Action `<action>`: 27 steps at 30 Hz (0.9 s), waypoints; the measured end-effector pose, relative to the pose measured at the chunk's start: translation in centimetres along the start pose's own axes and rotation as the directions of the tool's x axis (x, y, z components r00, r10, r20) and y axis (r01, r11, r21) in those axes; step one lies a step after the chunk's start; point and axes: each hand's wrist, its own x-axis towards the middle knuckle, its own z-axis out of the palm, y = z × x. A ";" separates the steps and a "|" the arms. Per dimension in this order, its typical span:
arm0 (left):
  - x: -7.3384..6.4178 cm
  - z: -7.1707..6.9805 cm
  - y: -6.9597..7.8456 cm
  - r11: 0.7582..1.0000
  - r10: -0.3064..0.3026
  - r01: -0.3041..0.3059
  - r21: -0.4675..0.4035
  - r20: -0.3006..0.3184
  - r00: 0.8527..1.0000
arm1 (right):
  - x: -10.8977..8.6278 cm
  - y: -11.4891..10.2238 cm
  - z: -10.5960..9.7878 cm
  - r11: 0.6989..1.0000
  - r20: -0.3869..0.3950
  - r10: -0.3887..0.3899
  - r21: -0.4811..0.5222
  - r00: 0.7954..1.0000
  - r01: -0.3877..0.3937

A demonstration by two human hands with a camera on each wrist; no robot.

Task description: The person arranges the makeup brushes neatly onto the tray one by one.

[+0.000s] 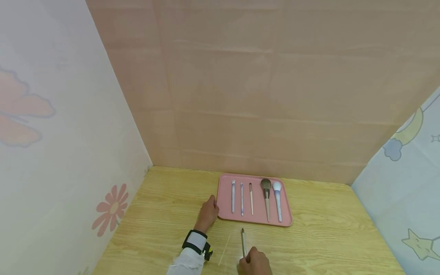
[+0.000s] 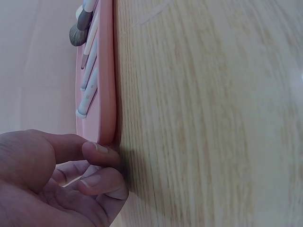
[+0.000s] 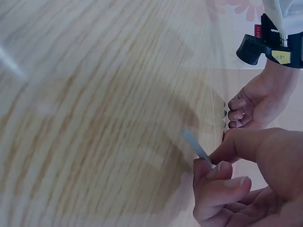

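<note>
My right hand [image 1: 256, 262] pinches a slim makeup brush [image 1: 243, 242] in front of the tray, its small dark tip pointing away from me. In the right wrist view, one pale end of this brush [image 3: 195, 143] sticks out past the thumb and fingers. At the near left corner of the pink tray [image 1: 223, 215], my left hand [image 1: 207, 212] holds the edge with curled fingers; the left wrist view shows the thumb against that corner. On the tray lie several makeup brushes in a row: slim ones on the left, a large dark-haired brush [image 1: 266, 193] and a white-haired brush [image 1: 277, 196] on the right.
The tray lies on a wood-grain table [image 1: 326, 229]. A brown paper-like backdrop [image 1: 258, 95] rises behind it. Walls with printed flowers [image 1: 111, 208] on the left and a star [image 1: 419, 244] on the right flank the table. A black wrist strap [image 1: 196, 242] circles my left wrist.
</note>
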 end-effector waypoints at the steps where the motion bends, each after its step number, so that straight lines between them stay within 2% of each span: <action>1: 0.0 0.0 0.0 1.000 -0.001 0.001 0.003 0.001 1.000 | 0.1 0.0 0.0 1.000 -0.004 -0.003 -0.003 1.000 0.003; 5: 0.0 0.0 -0.2 1.000 0.003 -0.003 0.013 -0.001 1.000 | 0.3 -0.2 -0.2 1.000 0.015 -0.013 0.004 1.000 0.013; 10: -0.1 -0.1 -0.2 1.000 0.008 -0.008 -0.001 -0.010 1.000 | 0.7 -0.5 -0.4 0.999 0.058 0.014 0.048 0.998 -0.017; 19: -0.2 -0.2 -0.4 1.000 0.019 -0.020 -0.023 -0.032 0.999 | 1.0 -0.7 -0.1 0.999 0.028 0.000 0.054 1.000 -0.002; 26: -0.8 -0.4 -0.6 0.992 0.114 -0.118 -0.044 -0.084 0.990 | 1.3 -1.0 -0.2 0.999 0.009 0.001 0.054 1.000 -0.002; 27: -0.8 -0.5 -0.6 0.992 0.110 -0.114 -0.046 -0.081 0.991 | 1.3 -1.1 -0.3 0.998 0.011 0.008 0.059 1.000 -0.008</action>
